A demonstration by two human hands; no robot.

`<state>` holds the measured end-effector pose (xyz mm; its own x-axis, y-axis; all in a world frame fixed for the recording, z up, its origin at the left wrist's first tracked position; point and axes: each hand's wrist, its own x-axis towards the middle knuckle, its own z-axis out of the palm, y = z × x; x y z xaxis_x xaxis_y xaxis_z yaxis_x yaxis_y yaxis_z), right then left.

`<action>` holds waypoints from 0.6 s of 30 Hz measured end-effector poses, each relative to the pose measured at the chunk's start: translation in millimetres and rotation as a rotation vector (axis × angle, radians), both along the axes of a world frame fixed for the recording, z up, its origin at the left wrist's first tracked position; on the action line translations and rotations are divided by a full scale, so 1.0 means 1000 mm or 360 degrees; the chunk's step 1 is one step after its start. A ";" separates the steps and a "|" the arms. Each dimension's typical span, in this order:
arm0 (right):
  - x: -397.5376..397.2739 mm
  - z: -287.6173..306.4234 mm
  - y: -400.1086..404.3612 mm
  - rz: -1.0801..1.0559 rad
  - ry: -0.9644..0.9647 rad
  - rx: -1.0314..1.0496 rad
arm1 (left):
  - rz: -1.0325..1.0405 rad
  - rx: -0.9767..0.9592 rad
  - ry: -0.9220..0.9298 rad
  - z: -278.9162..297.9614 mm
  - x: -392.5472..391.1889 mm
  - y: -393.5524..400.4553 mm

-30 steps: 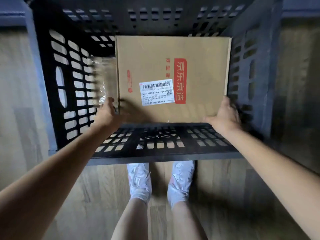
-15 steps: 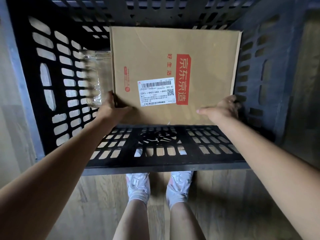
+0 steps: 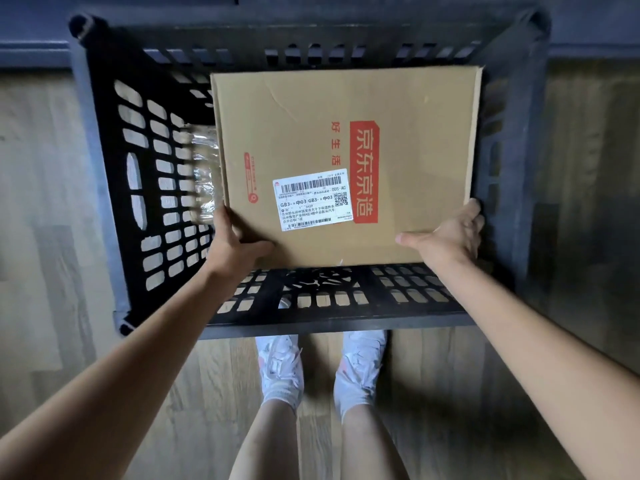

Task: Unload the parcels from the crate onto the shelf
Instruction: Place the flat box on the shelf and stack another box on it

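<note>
From my head view I look straight down into a black plastic crate with slotted lattice walls, which stands on a pale wood-plank floor. Inside the crate lies a large flat brown cardboard parcel with a red printed block of characters and a white shipping label stuck near its middle; it fills most of the crate's right and far part, and its right edge sits just beside the right wall. My left hand grasps the parcel at its near left corner, thumb lying on the top face and fingers wrapped round the left edge and out of sight beneath. My right hand grasps the near right corner, thumb stretched flat along the top face toward the middle, fingers curled over the right edge between the parcel and the crate wall. I cannot tell whether the parcel rests on the crate's bottom or is held a little above it. To the left of the parcel, between it and the left wall, I see a smaller package wrapped in clear shiny plastic, partly hidden by the cardboard; what is under the wrap I cannot make out. Below the crate's near wall my two white trainers stand on the floor, side by side, toes tucked just under the crate's rim.
</note>
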<state>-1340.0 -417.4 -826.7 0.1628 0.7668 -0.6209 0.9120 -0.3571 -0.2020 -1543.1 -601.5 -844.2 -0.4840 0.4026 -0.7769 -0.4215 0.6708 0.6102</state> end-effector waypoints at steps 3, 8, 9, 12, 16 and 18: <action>0.002 0.036 -0.003 0.0011 0.0044 0.0042 | -0.0047 0.0082 0.0111 0.036 -0.002 -0.004; -0.001 0.107 -0.016 0.0015 0.0208 0.0111 | -0.0097 0.0089 0.0247 0.114 -0.008 -0.014; -0.002 0.124 -0.018 0.0022 0.0246 0.0119 | -0.0101 0.0089 0.0268 0.134 -0.008 -0.016; -0.003 0.177 -0.022 0.0020 0.0346 0.0119 | -0.0146 0.0053 0.0359 0.191 -0.009 -0.023; 0.001 0.249 -0.026 0.0038 0.0482 0.0189 | -0.0156 0.0104 0.0546 0.267 -0.008 -0.023; 0.003 0.287 -0.026 0.0031 0.0521 0.0222 | -0.0137 0.0191 0.0562 0.310 -0.009 -0.019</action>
